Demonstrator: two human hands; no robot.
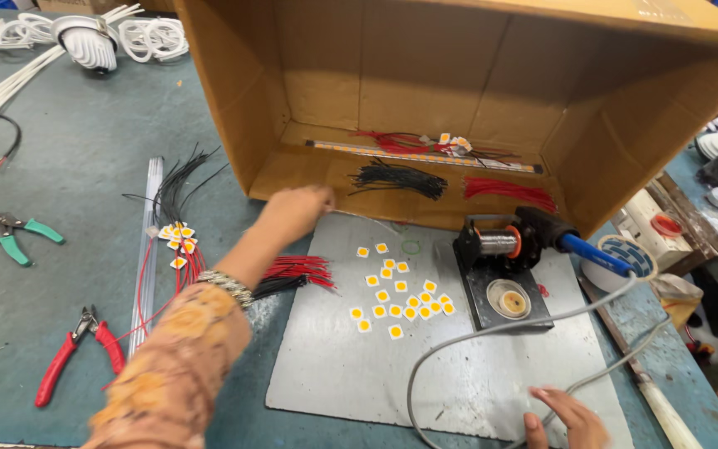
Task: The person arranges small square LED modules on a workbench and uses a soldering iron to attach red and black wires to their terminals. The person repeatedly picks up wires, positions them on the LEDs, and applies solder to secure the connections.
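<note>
1. Head view, hands: left hand is stretched forward to the lip of the tipped cardboard box, fingers curled down at the edge of the grey mat. Cannot tell whether it has hold of anything. It is nearest the black wire bundle inside the box.
2. Right hand sits low at the mat's near edge, fingers loosely bent over the grey cable. Touching it; a firm grip is not clear.
3. Parts: small square yellow LED chips lie scattered mid-mat. Red wire bundle lies just beside the left forearm. More red wires lie in the box.
4. Tooling: blue-handled soldering iron is parked on its black stand, right of the chips.
5. Bench: red pliers and green cutters lie well off to the left, untouched.
6. Step, my read: fetching wire leads, iron idle. A pickup here would call for pinching a few strands clear of the bundle.
</note>
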